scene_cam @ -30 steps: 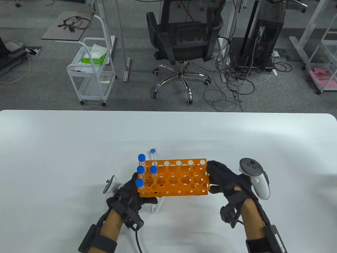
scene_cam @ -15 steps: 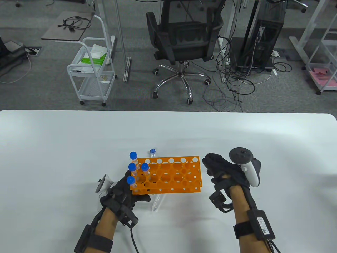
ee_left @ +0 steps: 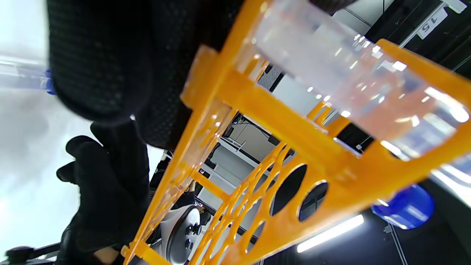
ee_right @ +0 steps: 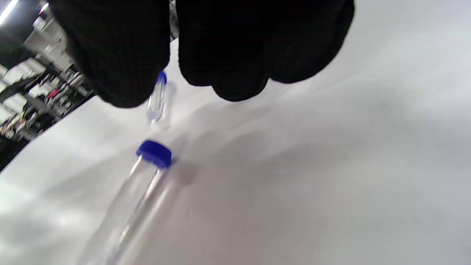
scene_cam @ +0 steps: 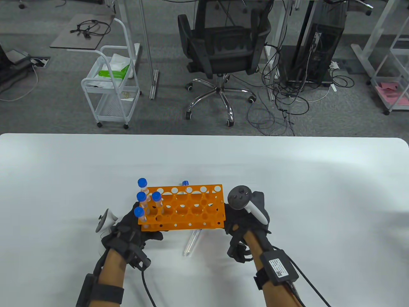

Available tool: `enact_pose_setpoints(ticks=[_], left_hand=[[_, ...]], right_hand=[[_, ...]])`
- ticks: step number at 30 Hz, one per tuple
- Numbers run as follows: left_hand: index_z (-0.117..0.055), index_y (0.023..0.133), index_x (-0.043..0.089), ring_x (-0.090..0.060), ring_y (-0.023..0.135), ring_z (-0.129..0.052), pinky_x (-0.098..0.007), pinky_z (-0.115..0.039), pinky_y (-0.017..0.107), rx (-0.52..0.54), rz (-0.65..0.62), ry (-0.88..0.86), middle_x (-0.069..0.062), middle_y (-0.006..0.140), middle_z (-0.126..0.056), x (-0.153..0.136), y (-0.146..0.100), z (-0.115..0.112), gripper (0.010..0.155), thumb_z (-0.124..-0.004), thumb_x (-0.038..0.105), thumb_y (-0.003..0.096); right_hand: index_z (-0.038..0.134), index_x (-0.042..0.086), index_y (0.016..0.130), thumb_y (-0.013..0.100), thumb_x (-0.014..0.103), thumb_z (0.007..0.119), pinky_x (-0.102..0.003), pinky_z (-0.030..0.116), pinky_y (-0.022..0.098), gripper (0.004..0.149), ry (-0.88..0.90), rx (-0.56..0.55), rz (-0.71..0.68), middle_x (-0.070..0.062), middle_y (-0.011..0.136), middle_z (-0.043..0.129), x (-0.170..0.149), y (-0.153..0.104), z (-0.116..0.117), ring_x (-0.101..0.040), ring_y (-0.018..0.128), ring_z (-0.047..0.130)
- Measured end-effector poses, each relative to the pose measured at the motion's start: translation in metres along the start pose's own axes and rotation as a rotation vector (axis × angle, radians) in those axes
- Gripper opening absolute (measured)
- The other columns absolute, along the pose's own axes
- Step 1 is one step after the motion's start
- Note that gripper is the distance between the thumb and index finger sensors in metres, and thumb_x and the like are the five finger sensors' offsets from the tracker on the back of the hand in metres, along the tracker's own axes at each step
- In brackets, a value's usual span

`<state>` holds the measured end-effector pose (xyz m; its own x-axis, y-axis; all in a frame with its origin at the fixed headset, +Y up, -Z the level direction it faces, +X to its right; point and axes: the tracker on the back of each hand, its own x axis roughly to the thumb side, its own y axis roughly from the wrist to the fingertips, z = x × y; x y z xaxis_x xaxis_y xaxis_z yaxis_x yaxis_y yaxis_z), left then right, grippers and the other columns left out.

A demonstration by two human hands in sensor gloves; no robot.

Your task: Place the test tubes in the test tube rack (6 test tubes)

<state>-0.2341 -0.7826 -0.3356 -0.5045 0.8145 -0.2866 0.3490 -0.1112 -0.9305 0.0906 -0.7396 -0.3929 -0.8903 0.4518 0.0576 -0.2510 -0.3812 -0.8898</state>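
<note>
My left hand (scene_cam: 135,228) grips the left end of the orange rack (scene_cam: 188,209) and holds it a little above the white table (scene_cam: 287,179). Several blue-capped tubes (scene_cam: 141,205) stand in the rack's left holes. In the left wrist view my gloved fingers (ee_left: 103,55) wrap the rack (ee_left: 294,147) beside a standing tube (ee_left: 349,92). My right hand (scene_cam: 239,220) is at the rack's right end, low to the table and holding nothing. Two loose tubes lie on the table: one (scene_cam: 191,244) pokes out under the rack, the other (scene_cam: 185,184) behind it. In the right wrist view both tubes (ee_right: 147,173) (ee_right: 157,95) lie just below my fingertips (ee_right: 228,55).
The table's far edge is well behind the rack. Beyond it on the floor are an office chair (scene_cam: 223,48), a white trolley (scene_cam: 111,86) and loose cables (scene_cam: 281,105).
My left hand has carried the rack to the left. My right hand let go of the rack's right end, turned over and followed it left, down toward the table.
</note>
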Motion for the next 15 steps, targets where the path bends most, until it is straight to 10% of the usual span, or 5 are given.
enact_pose_setpoints(ticks=[15], left_hand=[[-0.069, 0.096, 0.010, -0.033, 0.051, -0.111, -0.040, -0.097, 0.025, 0.069, 0.016, 0.023, -0.022, 0.077, -0.098, 0.003, -0.007, 0.015, 0.062, -0.054, 0.050, 0.0509]], right_hand=[[0.066, 0.055, 0.092, 0.038, 0.043, 0.093, -0.047, 0.074, 0.064, 0.061, -0.157, 0.040, -0.145, 0.010, 0.112, 0.059, 0.018, 0.013, 0.031, -0.021, 0.097, 0.074]])
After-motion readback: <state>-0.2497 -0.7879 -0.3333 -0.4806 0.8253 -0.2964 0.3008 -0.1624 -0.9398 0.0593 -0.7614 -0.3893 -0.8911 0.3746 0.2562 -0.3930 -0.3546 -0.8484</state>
